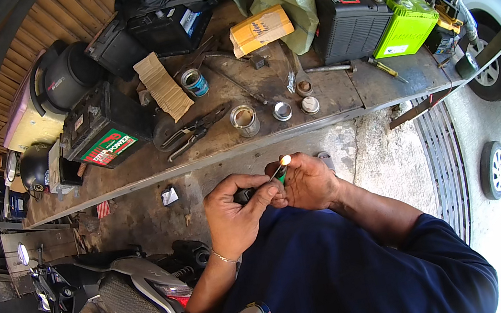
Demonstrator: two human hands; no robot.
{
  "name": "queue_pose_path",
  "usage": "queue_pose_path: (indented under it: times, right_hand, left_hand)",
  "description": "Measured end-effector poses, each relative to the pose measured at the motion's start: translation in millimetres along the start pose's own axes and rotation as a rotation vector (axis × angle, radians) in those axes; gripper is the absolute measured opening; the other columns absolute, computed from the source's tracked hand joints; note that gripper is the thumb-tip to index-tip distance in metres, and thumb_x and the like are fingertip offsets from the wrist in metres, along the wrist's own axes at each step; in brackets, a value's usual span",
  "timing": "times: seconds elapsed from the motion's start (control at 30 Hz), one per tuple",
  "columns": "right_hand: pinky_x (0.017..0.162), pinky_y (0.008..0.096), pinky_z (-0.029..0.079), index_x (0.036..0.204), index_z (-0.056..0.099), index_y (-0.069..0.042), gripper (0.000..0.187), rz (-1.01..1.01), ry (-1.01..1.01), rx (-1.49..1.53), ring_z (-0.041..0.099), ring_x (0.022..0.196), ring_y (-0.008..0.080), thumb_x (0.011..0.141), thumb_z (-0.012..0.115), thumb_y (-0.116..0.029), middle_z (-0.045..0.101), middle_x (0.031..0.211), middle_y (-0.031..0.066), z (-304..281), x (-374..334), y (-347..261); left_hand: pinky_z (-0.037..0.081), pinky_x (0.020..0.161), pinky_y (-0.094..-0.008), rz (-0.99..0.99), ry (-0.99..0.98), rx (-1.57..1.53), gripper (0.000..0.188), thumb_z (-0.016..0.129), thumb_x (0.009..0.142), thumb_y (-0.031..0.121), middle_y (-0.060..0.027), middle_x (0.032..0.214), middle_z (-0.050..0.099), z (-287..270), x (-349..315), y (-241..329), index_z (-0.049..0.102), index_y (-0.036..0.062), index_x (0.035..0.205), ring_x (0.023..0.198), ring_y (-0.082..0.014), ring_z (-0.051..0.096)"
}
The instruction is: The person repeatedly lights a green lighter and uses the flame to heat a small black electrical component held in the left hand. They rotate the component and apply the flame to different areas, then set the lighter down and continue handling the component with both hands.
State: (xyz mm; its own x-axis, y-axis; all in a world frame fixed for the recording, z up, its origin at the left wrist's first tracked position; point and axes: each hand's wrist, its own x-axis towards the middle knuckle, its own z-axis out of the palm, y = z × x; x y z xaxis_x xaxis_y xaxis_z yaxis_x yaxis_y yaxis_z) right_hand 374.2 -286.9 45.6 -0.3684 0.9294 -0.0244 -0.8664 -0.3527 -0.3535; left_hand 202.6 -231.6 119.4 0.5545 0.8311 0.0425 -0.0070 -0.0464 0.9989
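Observation:
Over the gap in front of the bench, my two hands meet close to my chest. My left hand (238, 214) is closed round a dark-handled tool (244, 196), most of it hidden by the fingers. From it a thin metal shaft (276, 171) points toward a bright yellow-white flame (286, 160). Curled beside it, my right hand (310, 180) holds a small green lighter (281, 178), mostly covered by fingers. The flame glows near the right thumb. On the bench edge beyond stand a glass jar (245, 122) and small open tins (282, 111).
The wooden bench (345, 92) carries a black battery (104, 124), a bright green battery (404, 17), pliers (194, 132), a blue can (194, 83), a corrugated cardboard piece (162, 86) and a yellow-handled screwdriver (387, 70). A motorcycle (132, 300) stands at lower left, a loose wheel (494, 170) at right.

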Motion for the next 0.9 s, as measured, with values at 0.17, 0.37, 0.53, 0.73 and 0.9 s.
queue_pose_path:
  times: [0.17,0.37,0.53,0.73,0.9]
  right_hand:
    - [0.073,0.0295,0.041,0.101,0.063,-0.006,0.046,-0.002,-0.024,0.018,0.053,0.079,0.0181,0.107,0.037,-0.043,0.063,0.087,0.0044,1.8,1.0,-0.6]
    - [0.073,0.0293,0.041,0.100,0.062,-0.006,0.046,0.004,-0.026,0.016,0.052,0.079,0.0183,0.107,0.037,-0.043,0.062,0.086,0.0045,-3.0,1.2,0.7]
    - [0.079,0.0323,0.041,0.104,0.062,-0.007,0.045,0.015,-0.014,0.010,0.055,0.081,0.0200,0.098,0.049,-0.049,0.067,0.088,0.0062,-7.3,1.2,0.7]
    - [0.074,0.0305,0.041,0.100,0.062,-0.005,0.047,0.001,-0.010,0.005,0.053,0.079,0.0194,0.103,0.042,-0.046,0.064,0.087,0.0061,-3.0,0.4,0.6]
    - [0.073,0.0295,0.040,0.097,0.062,-0.004,0.049,0.003,0.002,0.002,0.052,0.079,0.0190,0.106,0.036,-0.045,0.061,0.085,0.0052,0.6,0.6,0.3]
  left_hand:
    - [0.059,0.072,-0.0265,0.005,0.004,-0.002,0.015,0.079,0.087,0.002,-0.0107,0.085,0.075,-0.5,0.6,-1.4,0.069,-0.0046,0.096,0.078,-0.0134,0.072]
    - [0.060,0.072,-0.0268,0.010,-0.010,-0.036,0.014,0.078,0.087,0.002,-0.0112,0.085,0.075,0.0,0.7,0.4,0.069,-0.0049,0.096,0.078,-0.0139,0.072]
    - [0.060,0.072,-0.0271,0.014,-0.002,-0.003,0.014,0.078,0.087,0.001,-0.0118,0.086,0.075,0.0,0.7,-0.3,0.069,-0.0053,0.096,0.078,-0.0144,0.072]
    - [0.061,0.072,-0.0276,0.019,-0.010,-0.023,0.014,0.077,0.088,0.000,-0.0128,0.086,0.075,0.8,0.7,1.2,0.068,-0.0059,0.096,0.078,-0.0149,0.072]
    - [0.061,0.071,-0.0280,0.012,-0.019,-0.066,0.014,0.077,0.088,0.000,-0.0130,0.086,0.074,-0.2,0.7,-0.4,0.068,-0.0060,0.096,0.078,-0.0151,0.072]
